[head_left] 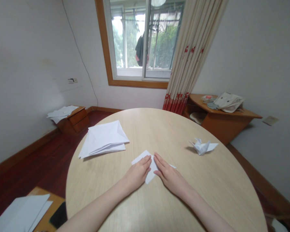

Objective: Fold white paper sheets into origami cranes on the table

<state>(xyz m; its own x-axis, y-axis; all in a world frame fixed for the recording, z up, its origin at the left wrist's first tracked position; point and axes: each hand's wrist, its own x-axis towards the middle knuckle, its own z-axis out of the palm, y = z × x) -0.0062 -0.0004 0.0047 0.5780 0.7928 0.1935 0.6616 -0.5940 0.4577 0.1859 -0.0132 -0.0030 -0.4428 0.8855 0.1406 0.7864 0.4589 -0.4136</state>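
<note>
A folded white paper (140,158) lies on the round wooden table (159,129) in front of me. My left hand (138,173) rests flat on its left part, fingers stretched out and close together. My right hand (168,174) lies flat on its right part, fingers also straight. The fingertips of both hands nearly meet over the paper's middle. A stack of white paper sheets (103,138) sits to the left on the table. A finished folded paper crane (203,146) stands at the right.
A low wooden cabinet (73,120) with papers stands by the left wall. A wooden desk (222,117) with a bag is at the right under the curtain. More white sheets (21,212) lie on a surface at the bottom left.
</note>
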